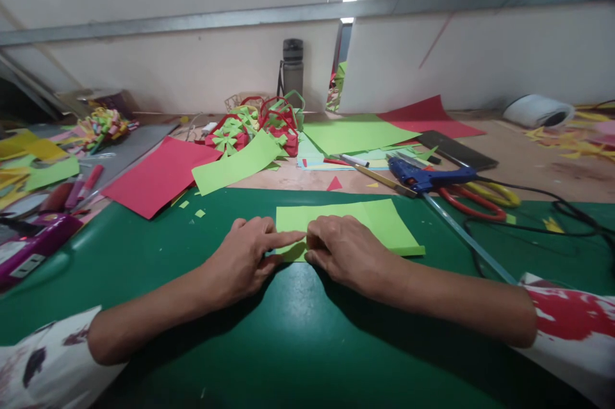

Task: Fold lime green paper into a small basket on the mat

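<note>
A: The left sleeve point(55, 358) and right sleeve point(571, 316) come nearest us, white with dark and red blotches, above a green mat point(293, 345). Where's the paper?

B: The light green paper point(377, 217) lies on the mat, under and between both hands. At its right end, the near edge shows a narrow fold.

A: And the hold?

B: The right hand point(350, 252) has fingers curled toward the thumb, apparently pinching the near edge. The left hand point(252, 255) is looser: index finger stretched over the paper, thumb lower, a gap between.

A: How does it handle?

B: Nearly weightless, I'd judge, and stiff enough to take a crease, though a hard tug could wrinkle or tear it. The mat has a sheen, so it may slide; a steadying fingertip seems wise.

A: Best place to take it?

B: Along the fold, where doubled paper should be firmer. The single far edge probably buckles sooner.
</note>
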`<state>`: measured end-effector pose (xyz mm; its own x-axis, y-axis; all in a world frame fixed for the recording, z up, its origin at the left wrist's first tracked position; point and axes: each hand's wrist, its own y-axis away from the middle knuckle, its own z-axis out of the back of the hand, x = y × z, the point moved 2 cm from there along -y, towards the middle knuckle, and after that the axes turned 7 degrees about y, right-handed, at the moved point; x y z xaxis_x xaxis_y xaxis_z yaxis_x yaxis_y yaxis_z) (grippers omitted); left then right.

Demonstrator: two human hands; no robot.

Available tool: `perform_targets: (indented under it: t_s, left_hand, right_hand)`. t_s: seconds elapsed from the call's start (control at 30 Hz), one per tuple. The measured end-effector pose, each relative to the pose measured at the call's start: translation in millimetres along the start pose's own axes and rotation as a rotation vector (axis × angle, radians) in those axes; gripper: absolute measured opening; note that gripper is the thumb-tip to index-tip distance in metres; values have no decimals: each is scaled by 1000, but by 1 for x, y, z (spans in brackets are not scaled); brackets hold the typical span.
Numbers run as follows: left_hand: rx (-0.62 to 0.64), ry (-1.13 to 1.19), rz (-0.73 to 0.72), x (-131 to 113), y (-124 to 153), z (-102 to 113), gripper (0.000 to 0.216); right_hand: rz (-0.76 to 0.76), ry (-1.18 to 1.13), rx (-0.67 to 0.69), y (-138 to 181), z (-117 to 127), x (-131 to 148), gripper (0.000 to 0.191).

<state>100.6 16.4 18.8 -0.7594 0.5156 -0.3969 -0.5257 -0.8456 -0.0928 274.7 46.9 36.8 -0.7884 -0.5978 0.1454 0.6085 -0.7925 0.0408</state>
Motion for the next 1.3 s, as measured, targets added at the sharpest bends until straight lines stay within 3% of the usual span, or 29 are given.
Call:
perform_targets:
  t_s: [0.17,0.5,1.1,1.23,1.3]
  left_hand:
    - [13,-19,-230,10,4,1,38]
    - [182,-192,-269,7,-3,8,31]
    - [-26,-144,-354,29,28,14,29]
    - [-187,-86,-372,20,32,19,28]
    - [-182,-81,-427,8,29,18,23]
  right_hand:
    - [-2,-36,8,-1,0,1,7]
    - [-13,-82,16,-1,0,-1,7]
    - [-17,-68,21,0,2,2,9]
    - [-13,-62,20,0,2,3,9]
    - [-16,-56,20,1,2,3,8]
